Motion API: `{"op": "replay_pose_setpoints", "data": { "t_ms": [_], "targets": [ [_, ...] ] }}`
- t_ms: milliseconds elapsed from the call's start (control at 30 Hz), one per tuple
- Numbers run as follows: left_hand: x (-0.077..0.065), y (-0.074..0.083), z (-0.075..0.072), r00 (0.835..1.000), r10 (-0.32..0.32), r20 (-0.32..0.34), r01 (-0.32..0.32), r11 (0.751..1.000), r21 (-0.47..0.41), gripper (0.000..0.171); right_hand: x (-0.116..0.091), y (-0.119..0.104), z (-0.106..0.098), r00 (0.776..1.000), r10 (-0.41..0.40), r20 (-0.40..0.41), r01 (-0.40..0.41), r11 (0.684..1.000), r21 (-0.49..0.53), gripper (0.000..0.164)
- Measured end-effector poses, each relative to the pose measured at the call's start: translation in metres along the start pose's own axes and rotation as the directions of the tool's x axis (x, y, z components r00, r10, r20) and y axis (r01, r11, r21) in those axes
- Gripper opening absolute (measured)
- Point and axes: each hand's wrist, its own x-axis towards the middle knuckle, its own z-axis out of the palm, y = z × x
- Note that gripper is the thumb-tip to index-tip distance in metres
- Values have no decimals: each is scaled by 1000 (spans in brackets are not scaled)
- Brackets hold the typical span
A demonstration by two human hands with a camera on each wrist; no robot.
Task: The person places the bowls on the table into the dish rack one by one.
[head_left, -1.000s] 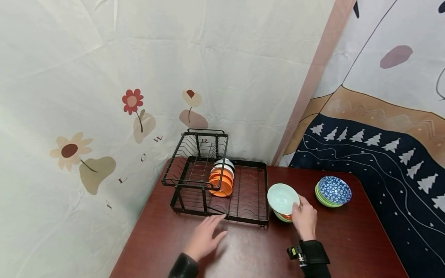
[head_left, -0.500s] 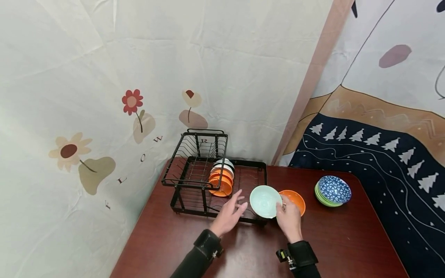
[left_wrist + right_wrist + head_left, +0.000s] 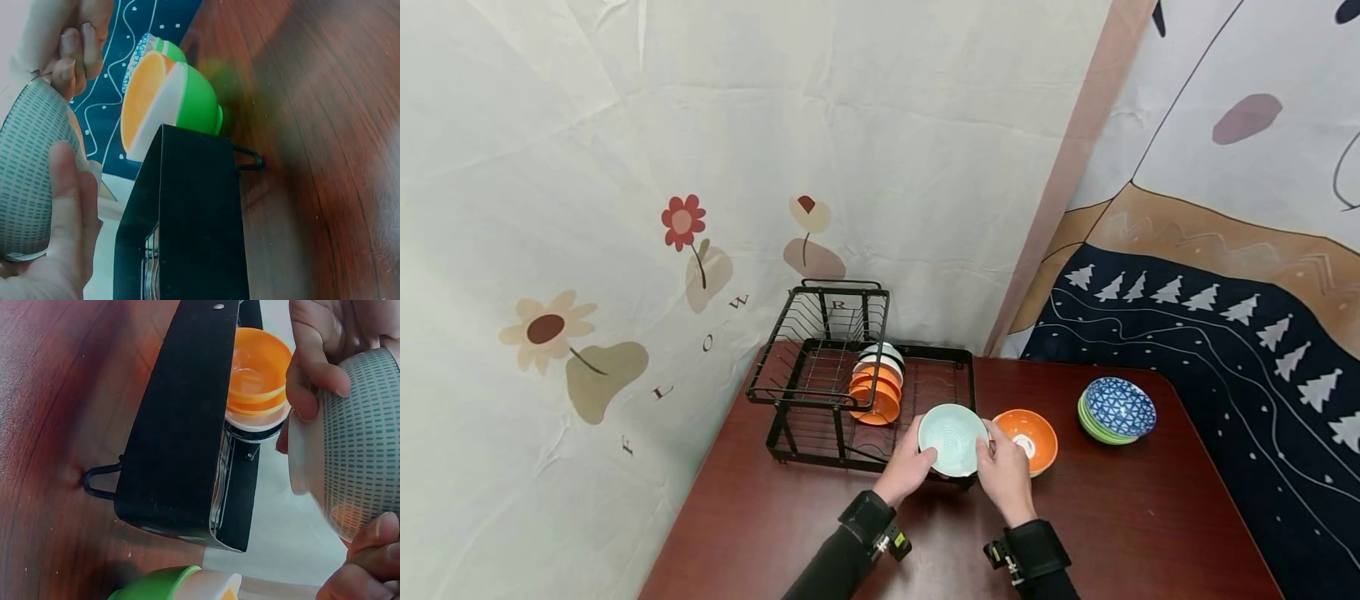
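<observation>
A pale mint bowl (image 3: pixel 953 440), its outside patterned with small green dashes, is held between both hands over the front right edge of the black dish rack (image 3: pixel 925 477). My left hand (image 3: pixel 906 468) grips its left side, thumb at the rim; in the left wrist view the fingers (image 3: pixel 65 187) lie along the bowl's outer wall. On the right side my right hand (image 3: pixel 1006 479) pinches the rim, thumb up. The bowl's opening faces up and towards the head camera. In the right wrist view, its foot and dashed wall (image 3: pixel 362 437) show between the two hands.
Orange and white bowls (image 3: pixel 876 392) stand on edge in a row in the rack, partly under its upper basket (image 3: pixel 820 350). An orange bowl (image 3: pixel 1028 437) sits right of the rack. Further right is a stack of green bowls topped by a blue-patterned bowl (image 3: pixel 1122 407).
The right hand has carried the mint bowl left from above the orange bowl to the rack's front. My left hand has moved right and up and now grips the bowl too.
</observation>
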Motion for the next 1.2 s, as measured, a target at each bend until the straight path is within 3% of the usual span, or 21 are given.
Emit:
{"op": "replay_pose_setpoints", "data": {
  "t_ms": [200, 300, 333, 433, 533, 567, 667, 933, 1067, 1133, 1200],
  "targets": [
    [2, 0, -1, 1000, -19, 0, 19, 1000, -12, 64, -1, 0, 1, 1000, -4, -5, 4, 1000, 1, 34],
    [2, 0, -3, 1000, 11, 14, -11, 1000, -7, 62, -2, 0, 2, 1000, -2, -3, 2, 1000, 8, 34],
    [4, -8, -5, 998, 51, 24, -51, 999, -1, 60, -2, 1, 2, 1000, -1, 4, 1, 1000, 10, 35],
    [5, -9, -8, 997, 69, 32, -69, 998, 5, 58, -1, 2, -1, 999, 7, 43, -8, 1000, 14, 38],
    [7, -9, -12, 999, 30, 16, -30, 999, 17, 58, -2, 5, -7, 997, 20, 68, -19, 1000, -8, 44],
    [5, -1, -13, 1000, -10, 2, 10, 1000, 14, 59, -2, 6, -10, 998, 25, 65, -23, 999, -22, 46],
    [7, -1, -18, 999, -27, -29, 27, 999, 27, 59, -3, 14, -22, 999, 36, 30, -34, 997, -69, 47],
    [11, -2, -40, 996, 15, -84, -9, 998, 67, 60, -10, 47, -58, 994, 36, -98, -51, 988, -149, 50],
    [22, -26, -55, 988, 111, -105, -87, 974, 208, 60, -12, 71, -76, 989, 143, -41, -147, 976, -157, 76],
    [25, -29, -60, 981, 146, -128, -105, 954, 282, 61, -13, 86, -84, 969, 243, 42, -231, 955, -184, 94],
    [25, -26, -63, 975, 156, -155, -98, 940, 327, 65, -12, 100, -91, 934, 333, 130, -300, 927, -225, 110]
  ]
}}
